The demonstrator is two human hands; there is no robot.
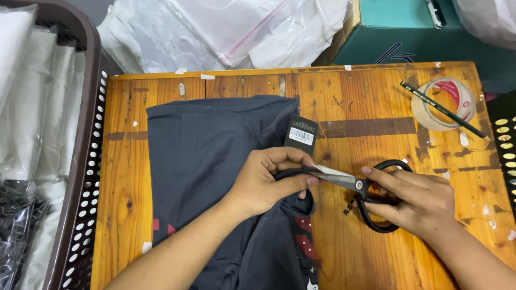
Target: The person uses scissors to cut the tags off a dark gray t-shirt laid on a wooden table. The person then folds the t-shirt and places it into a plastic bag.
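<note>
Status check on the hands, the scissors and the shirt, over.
Right hand in black scissors handles, blades nearly closed. Left hand pinches dark shirt at the blade tips. Hang tag lies beside.

- Our left hand reaches in from the lower left, forearm bare, fingers curled and pinched together at the tips.
- Our right hand enters from the lower right, fingers closed in a grip.
</note>
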